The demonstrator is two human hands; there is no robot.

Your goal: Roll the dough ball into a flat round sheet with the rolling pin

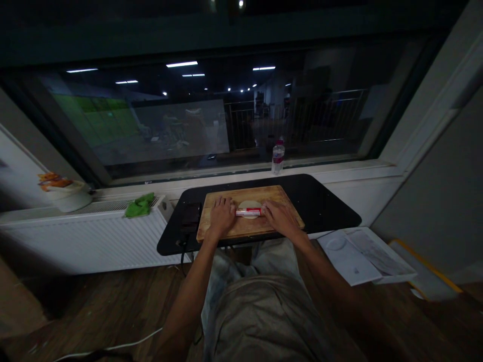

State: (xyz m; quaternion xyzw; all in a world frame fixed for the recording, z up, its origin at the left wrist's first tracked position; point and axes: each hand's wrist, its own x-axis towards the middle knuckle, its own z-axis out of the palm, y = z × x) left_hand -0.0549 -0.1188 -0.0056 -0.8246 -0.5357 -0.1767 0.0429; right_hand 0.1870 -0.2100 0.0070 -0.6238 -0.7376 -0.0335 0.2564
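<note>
On a wooden cutting board [241,195] lies a pale, flat round piece that looks like dough [249,204]. Across it rests a white tube with red print [248,212], set sideways. My left hand [223,213] is closed over the tube's left end, fingers curled on top. Over the right end, my right hand [278,216] is closed in the same way. Both hands hide the tube's ends, and the tube covers part of the round piece.
The board sits on a black table [320,206] with a dark cabled device [190,217] at left. Behind it stands a water bottle [278,158] on the windowsill. A green cloth [139,205] lies on the radiator [94,241]. An open white box [366,254] is at right.
</note>
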